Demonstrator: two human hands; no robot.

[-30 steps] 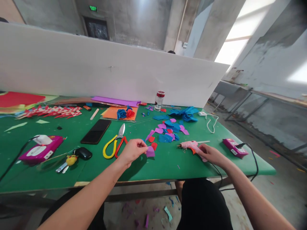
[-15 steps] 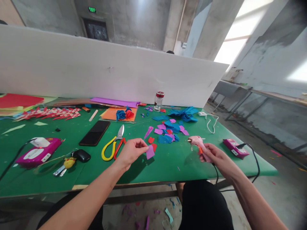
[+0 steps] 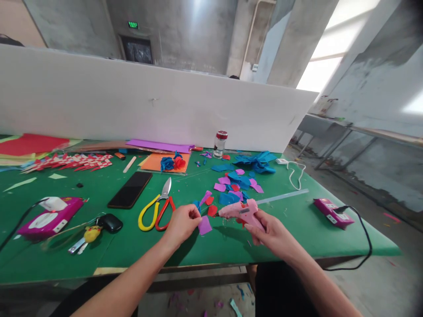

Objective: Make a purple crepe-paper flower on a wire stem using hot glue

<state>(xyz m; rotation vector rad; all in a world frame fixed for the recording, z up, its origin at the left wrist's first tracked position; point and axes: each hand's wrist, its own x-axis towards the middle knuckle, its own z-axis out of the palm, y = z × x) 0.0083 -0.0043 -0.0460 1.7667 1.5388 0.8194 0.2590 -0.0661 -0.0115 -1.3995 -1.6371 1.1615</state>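
Pinched in the fingertips of my left hand (image 3: pixel 182 224) is a purple paper piece (image 3: pixel 205 226), held just above the table's front part. My right hand (image 3: pixel 271 232) grips a pink hot glue gun (image 3: pixel 243 212) by its handle, finger near the trigger. Its nozzle points left, close to the purple piece but apart from it. A long clear glue stick (image 3: pixel 284 196) juts from the gun's back. Just beyond my left fingers are a rolled purple paper strip (image 3: pixel 206 197) and red paper petals (image 3: pixel 212 211). Scissors (image 3: pixel 161 203) with yellow and red handles lie left of that hand.
Blue, purple and red paper scraps (image 3: pixel 238 181) are scattered mid-table. Behind them stand a red-lidded jar (image 3: pixel 220 144) and a white board (image 3: pixel 139 97). Leftward lie a phone (image 3: pixel 130 190), keys with a yellow charm (image 3: pixel 91 234) and a magenta power strip (image 3: pixel 53 219); another power strip (image 3: pixel 333 213) sits right.
My right hand has brought the glue gun leftward and turned it side-on, its nozzle now near the purple paper. My left hand keeps its pinch, slightly lower in view.
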